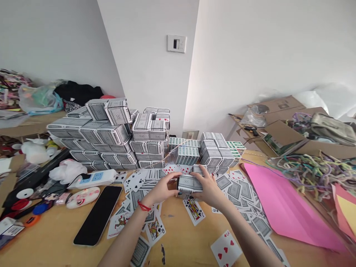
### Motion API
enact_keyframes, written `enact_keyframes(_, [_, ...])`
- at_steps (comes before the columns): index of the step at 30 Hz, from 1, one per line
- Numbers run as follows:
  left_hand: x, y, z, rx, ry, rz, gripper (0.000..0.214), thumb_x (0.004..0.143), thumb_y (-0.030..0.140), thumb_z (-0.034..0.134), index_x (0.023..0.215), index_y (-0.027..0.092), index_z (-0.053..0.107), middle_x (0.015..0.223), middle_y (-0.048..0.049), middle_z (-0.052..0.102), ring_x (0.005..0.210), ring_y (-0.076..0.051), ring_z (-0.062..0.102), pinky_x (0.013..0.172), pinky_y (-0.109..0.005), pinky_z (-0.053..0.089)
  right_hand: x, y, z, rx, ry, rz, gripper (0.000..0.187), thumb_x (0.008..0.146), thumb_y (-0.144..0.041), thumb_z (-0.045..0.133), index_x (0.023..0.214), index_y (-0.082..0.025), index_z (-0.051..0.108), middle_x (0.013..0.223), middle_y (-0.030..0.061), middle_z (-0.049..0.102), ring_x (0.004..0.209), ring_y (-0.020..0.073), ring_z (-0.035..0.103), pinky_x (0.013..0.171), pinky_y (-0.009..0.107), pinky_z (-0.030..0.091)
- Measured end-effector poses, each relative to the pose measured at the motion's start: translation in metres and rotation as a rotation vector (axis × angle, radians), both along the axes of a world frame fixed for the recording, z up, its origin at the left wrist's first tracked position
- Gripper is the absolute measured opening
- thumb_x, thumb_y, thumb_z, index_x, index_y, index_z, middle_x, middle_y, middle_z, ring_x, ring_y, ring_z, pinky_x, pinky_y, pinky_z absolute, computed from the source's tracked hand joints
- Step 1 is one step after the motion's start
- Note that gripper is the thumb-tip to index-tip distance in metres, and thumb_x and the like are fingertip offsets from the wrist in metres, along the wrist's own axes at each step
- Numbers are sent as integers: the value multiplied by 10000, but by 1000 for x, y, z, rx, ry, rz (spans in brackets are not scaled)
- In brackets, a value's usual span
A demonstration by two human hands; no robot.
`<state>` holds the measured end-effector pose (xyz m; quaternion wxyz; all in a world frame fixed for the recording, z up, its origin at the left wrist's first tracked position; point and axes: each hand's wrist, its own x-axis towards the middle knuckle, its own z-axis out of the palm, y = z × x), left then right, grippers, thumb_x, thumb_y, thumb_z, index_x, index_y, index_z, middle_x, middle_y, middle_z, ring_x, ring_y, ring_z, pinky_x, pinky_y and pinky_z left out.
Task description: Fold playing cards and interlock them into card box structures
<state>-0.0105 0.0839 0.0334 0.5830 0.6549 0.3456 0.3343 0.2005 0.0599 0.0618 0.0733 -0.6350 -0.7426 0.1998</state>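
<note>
A small box folded from grey-backed playing cards lies between my two hands, low over the middle of the table. My left hand, with a red string at its wrist, has thumb and fingers curled about the box's left end. On the other end, my right hand grips it with fingers over the top and far side. Loose playing cards lie face up and face down around both hands. Behind them rise stacked blocks of similar card boxes, with another stack at the right.
A black phone, a power strip and a computer mouse sit on the left. Green-patterned boxes stand against the wall. Pink paper and tangled fuzzy strands cover the right, near cardboard boxes.
</note>
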Motion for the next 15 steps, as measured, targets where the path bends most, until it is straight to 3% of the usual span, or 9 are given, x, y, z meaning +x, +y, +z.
enact_keyframes(5, [0, 1, 0, 69, 50, 10, 543, 639, 58, 600, 1147, 244, 553, 1251, -59, 511, 1163, -226, 466, 1002, -369, 361, 12, 3, 6, -84, 135, 64, 783, 581, -266, 721, 1289, -302, 388, 1471, 63, 9, 1324, 305, 184, 1059, 448, 181])
enact_keyframes(10, [-3, 2, -2, 148, 88, 12, 471, 669, 85, 603, 1112, 246, 595, 1284, -67, 491, 1226, -241, 399, 1039, -383, 311, 28, 8, 7, -174, 308, 195, 596, 770, -314, 562, 1322, -299, 338, 1481, 26, 5, 1348, 243, 140, 1065, 368, 218])
enact_keyframes(15, [-5, 1, -3, 193, 161, 22, 414, 701, 120, 597, 1093, 251, 609, 1315, -73, 463, 1234, -259, 389, 1034, -408, 314, 31, 9, -5, -107, 363, 231, 554, 794, -305, 541, 1313, -300, 345, 1482, 29, 18, 1347, 247, 140, 1066, 379, 224])
